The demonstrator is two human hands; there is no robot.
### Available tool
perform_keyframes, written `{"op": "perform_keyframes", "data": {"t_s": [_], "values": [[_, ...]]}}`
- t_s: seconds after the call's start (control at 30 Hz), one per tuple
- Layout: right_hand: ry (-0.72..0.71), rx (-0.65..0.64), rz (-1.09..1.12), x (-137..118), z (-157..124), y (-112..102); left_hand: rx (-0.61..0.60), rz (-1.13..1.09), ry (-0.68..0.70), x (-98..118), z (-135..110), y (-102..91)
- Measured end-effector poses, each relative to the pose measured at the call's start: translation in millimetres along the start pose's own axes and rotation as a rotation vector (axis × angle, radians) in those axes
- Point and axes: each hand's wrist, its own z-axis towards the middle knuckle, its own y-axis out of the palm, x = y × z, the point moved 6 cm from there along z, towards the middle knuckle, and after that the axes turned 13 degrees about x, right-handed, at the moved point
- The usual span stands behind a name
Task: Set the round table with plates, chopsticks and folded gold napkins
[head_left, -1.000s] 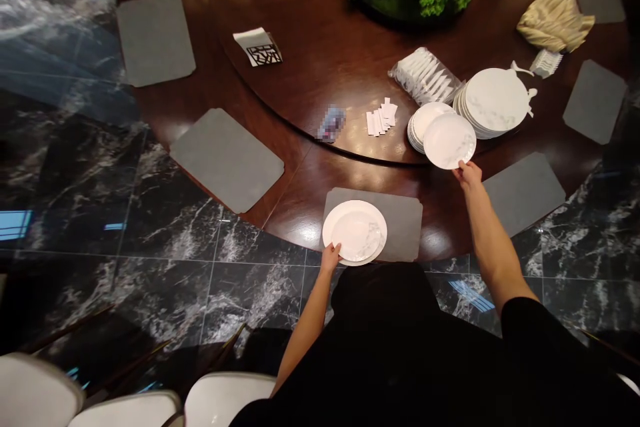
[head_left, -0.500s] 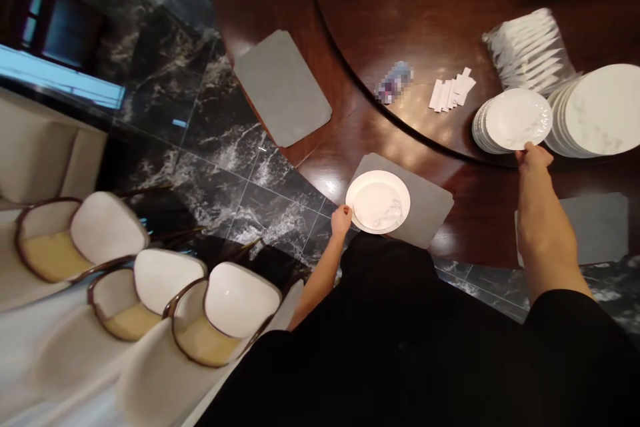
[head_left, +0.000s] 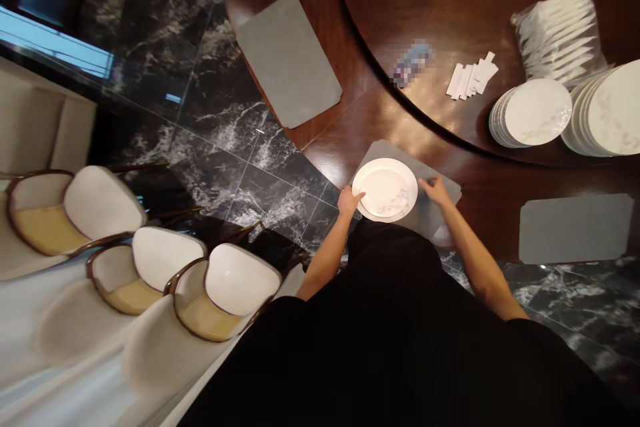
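Note:
A white plate point(head_left: 387, 188) with a faint grey pattern lies over a grey placemat point(head_left: 440, 177) at the table edge, close in front of my body. My left hand point(head_left: 349, 201) grips the plate's left rim, its thumb resting on top. Just off the right rim is my right hand point(head_left: 436, 191), held above the placemat with fingers apart and nothing in them. Farther right stands a stack of small white plates point(head_left: 537, 113), beside a stack of larger plates point(head_left: 620, 113).
On the dark wooden turntable point(head_left: 450, 7) lie white paper slips point(head_left: 470, 77), a blurred packet point(head_left: 413, 63) and a plastic bag of white packets point(head_left: 560, 37). Other placemats point(head_left: 290, 60) are along the table edge. Several chairs point(head_left: 100, 207) stand at left on the marble floor.
My right hand has left the small plate stack and moved left to beside the plate on the placemat. My left thumb now lies over that plate's rim. The view has shifted slightly.

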Motion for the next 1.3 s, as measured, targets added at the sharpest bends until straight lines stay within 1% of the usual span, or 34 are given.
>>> {"op": "perform_keyframes", "data": {"t_s": [0.03, 0.07, 0.1, 0.13, 0.2, 0.27, 0.37, 0.43, 0.53, 0.63, 0.7, 0.83, 1.03, 1.1, 1.17, 1.3], "values": [[0.022, -0.034, -0.042, 14, -22, 21, -0.001, 0.035, -0.007, 2, 5, -0.1], [0.022, -0.045, -0.059, 26, -40, 37, 0.001, 0.066, -0.017, 4, 11, -0.1], [0.001, -0.039, -0.066, 35, -53, 48, 0.006, 0.089, -0.026, 6, 16, -0.2], [-0.031, -0.026, -0.054, 42, -62, 55, 0.011, 0.102, -0.029, 9, 21, -0.2], [-0.079, 0.015, -0.032, 55, -71, 60, 0.0, 0.099, -0.008, 13, 28, 0.5], [-0.089, 0.053, -0.027, 68, -72, 61, -0.055, 0.048, 0.042, 15, 30, 1.7], [-0.079, 0.091, -0.026, 84, -73, 63, -0.154, -0.045, 0.107, 10, 26, 0.4], [-0.078, 0.112, -0.035, 92, -77, 64, -0.177, -0.063, 0.126, 6, 23, -3.2], [-0.074, 0.124, -0.064, 100, -86, 66, -0.194, 0.066, 0.16, 7, 25, -6.2], [-0.062, 0.13, -0.095, 105, -91, 69, -0.211, 0.25, 0.23, 16, 30, -6.0], [-0.067, 0.143, -0.099, 107, -90, 71, -0.217, 0.299, 0.257, 22, 33, -6.0], [-0.084, 0.136, -0.064, 114, -85, 73, -0.222, 0.298, 0.251, 25, 33, -8.6], [-0.084, 0.096, 0.011, 121, -81, 74, -0.199, 0.253, 0.282, 26, 26, -13.0], [-0.074, 0.089, 0.066, 123, -80, 69, -0.193, 0.235, 0.302, 33, 25, -10.9], [-0.056, 0.103, 0.113, 126, -77, 60, -0.197, 0.223, 0.343, 48, 25, -4.8], [-0.025, 0.171, 0.169, 138, -72, 37, -0.253, 0.238, 0.431, 83, 24, 17.9]]}}
